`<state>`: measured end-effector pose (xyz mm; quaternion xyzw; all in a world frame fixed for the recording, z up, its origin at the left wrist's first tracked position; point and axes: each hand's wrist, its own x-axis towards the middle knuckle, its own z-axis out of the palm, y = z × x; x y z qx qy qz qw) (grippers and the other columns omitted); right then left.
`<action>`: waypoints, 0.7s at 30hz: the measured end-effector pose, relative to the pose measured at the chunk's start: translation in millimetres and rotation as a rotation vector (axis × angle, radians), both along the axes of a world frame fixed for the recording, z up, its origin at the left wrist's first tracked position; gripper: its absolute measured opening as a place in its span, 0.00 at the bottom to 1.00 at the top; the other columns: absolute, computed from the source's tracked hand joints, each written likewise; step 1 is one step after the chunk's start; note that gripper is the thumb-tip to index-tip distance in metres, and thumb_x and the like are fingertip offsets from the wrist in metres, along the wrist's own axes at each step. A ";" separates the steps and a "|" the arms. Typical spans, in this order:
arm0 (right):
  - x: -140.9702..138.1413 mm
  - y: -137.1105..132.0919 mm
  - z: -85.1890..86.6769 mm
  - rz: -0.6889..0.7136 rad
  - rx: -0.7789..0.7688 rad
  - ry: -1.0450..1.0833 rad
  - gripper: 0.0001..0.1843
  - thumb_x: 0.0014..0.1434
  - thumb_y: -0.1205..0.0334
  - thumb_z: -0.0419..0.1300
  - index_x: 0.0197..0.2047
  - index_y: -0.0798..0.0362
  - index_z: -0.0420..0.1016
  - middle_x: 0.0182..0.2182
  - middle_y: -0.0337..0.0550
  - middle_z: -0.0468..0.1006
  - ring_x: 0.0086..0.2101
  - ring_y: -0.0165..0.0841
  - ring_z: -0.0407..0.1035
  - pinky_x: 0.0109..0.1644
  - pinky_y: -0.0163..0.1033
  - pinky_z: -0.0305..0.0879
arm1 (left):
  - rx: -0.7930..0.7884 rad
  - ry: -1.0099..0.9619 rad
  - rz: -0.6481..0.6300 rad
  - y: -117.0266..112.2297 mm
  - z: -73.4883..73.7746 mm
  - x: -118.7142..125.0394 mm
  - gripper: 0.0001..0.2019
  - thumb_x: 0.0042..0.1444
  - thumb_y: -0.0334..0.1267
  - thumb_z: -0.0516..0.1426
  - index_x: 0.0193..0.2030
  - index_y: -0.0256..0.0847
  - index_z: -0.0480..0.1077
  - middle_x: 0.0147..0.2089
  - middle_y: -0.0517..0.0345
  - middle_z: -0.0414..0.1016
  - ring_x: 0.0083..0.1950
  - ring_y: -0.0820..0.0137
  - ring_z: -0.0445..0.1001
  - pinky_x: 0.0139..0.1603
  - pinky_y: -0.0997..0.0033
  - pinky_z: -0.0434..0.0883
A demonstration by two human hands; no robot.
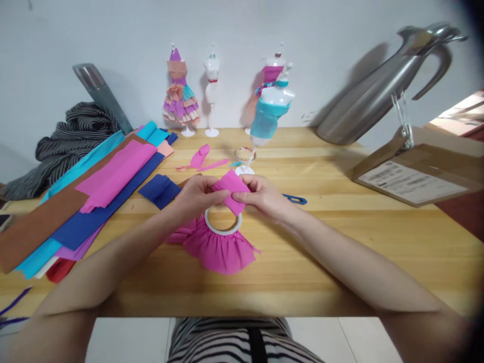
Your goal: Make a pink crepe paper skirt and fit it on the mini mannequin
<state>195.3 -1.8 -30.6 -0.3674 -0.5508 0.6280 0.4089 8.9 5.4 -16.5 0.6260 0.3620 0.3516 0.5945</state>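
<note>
Between my two hands is a small folded piece of pink crepe paper (231, 187), pinched from both sides. My left hand (200, 194) grips its left edge with thumb and fingers, and my right hand (260, 195) grips the right edge. Just below lies a roll of tape (224, 233), resting on a gathered pink crepe skirt (223, 254) that fans toward me. More folded pink paper (183, 231) lies beside the skirt under my left forearm. A navy folded paper square (159, 191) sits left of my left hand.
Small mannequins stand at the back, one in a tiered dress (180, 96), one wrapped in turquoise (266, 118). Crepe paper sheets (109, 171) are piled at left. A blue cutter (295, 199), a cardboard box (419, 166) and a steel jug (372, 85) are at right.
</note>
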 end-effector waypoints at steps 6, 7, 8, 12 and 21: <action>4.8 -4.3 -2.9 -0.034 -0.148 0.115 0.18 0.42 0.56 0.74 0.36 0.55 0.79 0.28 0.40 0.81 0.27 0.29 0.71 0.31 0.33 0.64 | -0.137 -0.040 0.064 2.6 8.0 -3.2 0.12 0.41 0.41 0.68 0.24 0.34 0.74 0.23 0.59 0.75 0.26 0.76 0.70 0.30 0.75 0.68; 5.2 -4.3 -2.9 -0.025 -0.156 0.124 0.19 0.43 0.55 0.74 0.36 0.55 0.80 0.28 0.41 0.81 0.26 0.29 0.71 0.30 0.33 0.64 | -0.147 -0.051 0.070 2.9 7.1 -3.1 0.12 0.41 0.41 0.68 0.24 0.34 0.73 0.22 0.60 0.74 0.25 0.77 0.70 0.30 0.76 0.68; 5.5 -4.1 -2.9 -0.012 -0.167 0.133 0.18 0.44 0.54 0.74 0.36 0.55 0.80 0.27 0.41 0.81 0.25 0.29 0.70 0.29 0.32 0.64 | -0.154 -0.066 0.076 3.1 5.6 -2.9 0.13 0.41 0.41 0.68 0.23 0.34 0.73 0.22 0.60 0.73 0.25 0.77 0.69 0.30 0.76 0.67; 6.0 -1.3 -4.0 -0.072 -0.218 0.191 0.19 0.45 0.49 0.73 0.25 0.56 0.76 0.19 0.38 0.74 0.20 0.26 0.64 0.24 0.31 0.60 | -0.177 -0.107 0.071 4.8 -3.2 -3.4 0.14 0.43 0.43 0.67 0.23 0.34 0.71 0.20 0.61 0.70 0.23 0.78 0.67 0.29 0.76 0.64; 10.3 -0.1 -6.6 -0.062 -0.273 0.262 0.20 0.46 0.48 0.72 0.24 0.56 0.72 0.17 0.37 0.70 0.19 0.26 0.61 0.23 0.32 0.59 | -0.003 0.067 -0.033 9.3 -15.6 -9.0 0.15 0.49 0.43 0.63 0.19 0.35 0.70 0.19 0.59 0.71 0.23 0.77 0.65 0.27 0.76 0.61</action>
